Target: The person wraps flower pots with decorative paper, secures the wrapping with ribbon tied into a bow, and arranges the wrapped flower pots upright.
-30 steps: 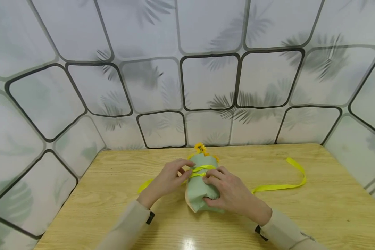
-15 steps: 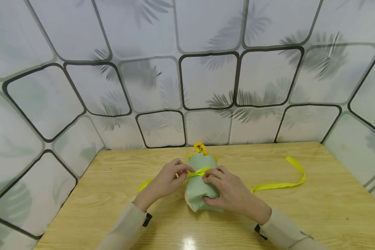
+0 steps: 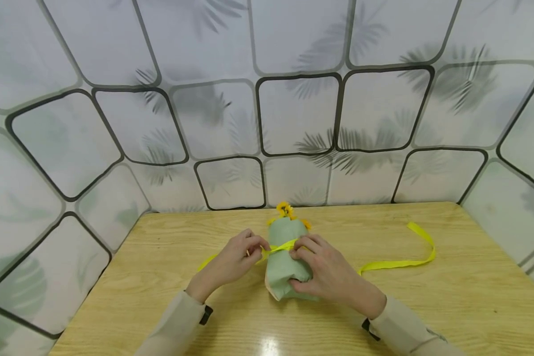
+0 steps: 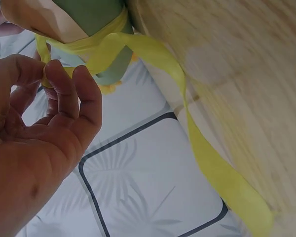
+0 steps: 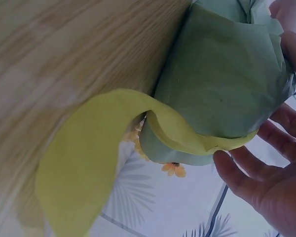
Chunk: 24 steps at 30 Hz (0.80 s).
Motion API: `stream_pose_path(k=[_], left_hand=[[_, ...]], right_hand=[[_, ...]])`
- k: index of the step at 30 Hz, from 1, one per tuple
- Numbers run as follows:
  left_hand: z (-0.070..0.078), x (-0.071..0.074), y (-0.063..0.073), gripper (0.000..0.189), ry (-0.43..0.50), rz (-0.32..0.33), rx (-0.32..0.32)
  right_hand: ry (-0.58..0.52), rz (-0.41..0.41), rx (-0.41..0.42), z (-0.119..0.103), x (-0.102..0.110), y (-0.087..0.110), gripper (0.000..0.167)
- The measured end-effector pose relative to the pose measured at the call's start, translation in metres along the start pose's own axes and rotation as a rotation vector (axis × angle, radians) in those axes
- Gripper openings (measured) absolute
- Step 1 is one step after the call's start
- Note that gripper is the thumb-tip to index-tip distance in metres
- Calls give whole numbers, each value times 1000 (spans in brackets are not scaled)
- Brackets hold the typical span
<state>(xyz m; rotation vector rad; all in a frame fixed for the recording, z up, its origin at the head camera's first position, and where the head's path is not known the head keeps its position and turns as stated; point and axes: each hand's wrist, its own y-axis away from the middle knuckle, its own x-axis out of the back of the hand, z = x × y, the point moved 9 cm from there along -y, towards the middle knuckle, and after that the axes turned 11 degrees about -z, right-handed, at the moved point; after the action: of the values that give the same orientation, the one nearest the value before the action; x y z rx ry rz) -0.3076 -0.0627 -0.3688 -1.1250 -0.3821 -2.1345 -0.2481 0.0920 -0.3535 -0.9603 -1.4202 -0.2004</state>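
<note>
A small bouquet (image 3: 285,269) in pale green wrapping paper lies on the table, its yellow flowers (image 3: 284,209) peeking out at the far end. Yellow ribbon (image 3: 281,246) circles its middle. My left hand (image 3: 231,262) pinches a piece of that ribbon between thumb and fingertips, just left of the paper; a long tail (image 4: 202,153) hangs loose beside it in the left wrist view. My right hand (image 3: 331,272) grips the bouquet from the right, thumb low on the wrap and fingertips (image 5: 221,160) on the ribbon. The bouquet's underside is hidden.
The wooden table (image 3: 160,296) reaches back to a patterned cloth wall (image 3: 298,118), with more cloth at both sides. To the right, the ribbon's other tail (image 3: 420,262) curls across the tabletop.
My left hand has drawn back to the left with the pinched ribbon. The separate bands across the paper have come together into one tighter band. My right hand has stayed in place.
</note>
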Motion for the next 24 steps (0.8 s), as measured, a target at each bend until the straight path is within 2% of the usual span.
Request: stream_pose_path(k=[8, 13, 20, 24], left_hand=[[-9, -5, 3, 22, 3, -9, 37], [-11, -9, 0, 24, 39, -4, 60], [-16, -26, -5, 39, 72, -89, 114], [-18, -29, -6, 38, 93, -78, 136]], right_hand=[[-21, -35, -39, 3, -1, 0, 44], [-47, -35, 6, 5, -1, -2, 44], [-114, -61, 41, 10, -4, -1, 41], [-141, -63, 47, 13, -6, 0, 43]])
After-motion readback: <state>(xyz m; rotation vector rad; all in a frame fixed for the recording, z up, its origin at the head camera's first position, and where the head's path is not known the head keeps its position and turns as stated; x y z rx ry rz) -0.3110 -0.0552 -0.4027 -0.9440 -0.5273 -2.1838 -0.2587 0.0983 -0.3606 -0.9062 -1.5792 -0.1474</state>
